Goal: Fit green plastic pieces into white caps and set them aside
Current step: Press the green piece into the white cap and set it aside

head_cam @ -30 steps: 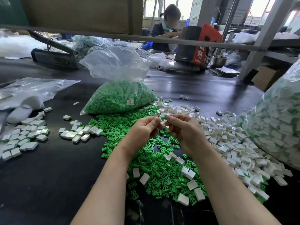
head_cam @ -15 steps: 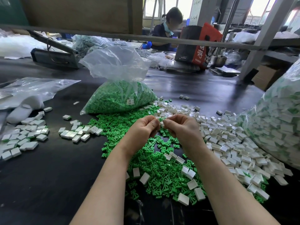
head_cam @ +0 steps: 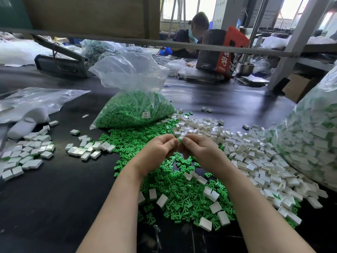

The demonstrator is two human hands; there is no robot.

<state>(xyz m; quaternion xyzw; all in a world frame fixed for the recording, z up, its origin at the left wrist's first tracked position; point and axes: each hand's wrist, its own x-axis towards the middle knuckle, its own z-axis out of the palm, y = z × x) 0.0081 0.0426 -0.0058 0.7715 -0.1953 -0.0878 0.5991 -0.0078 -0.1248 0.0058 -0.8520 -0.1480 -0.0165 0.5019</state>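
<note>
Both hands, the left hand and right hand, met in a pinching grip on one white cap above loose green pieces strewn over the dark tabletop; a workshop with another seated person lay behind.

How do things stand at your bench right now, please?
Left hand and right hand together, pinching one white cap with green piece between fingertips. Loose green pieces below; finished caps far left. Nothing in the way.

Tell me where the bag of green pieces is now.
The bag of green pieces stands mid-table, just left of centre, beyond both hands, with the loose green pile at its foot.
</note>
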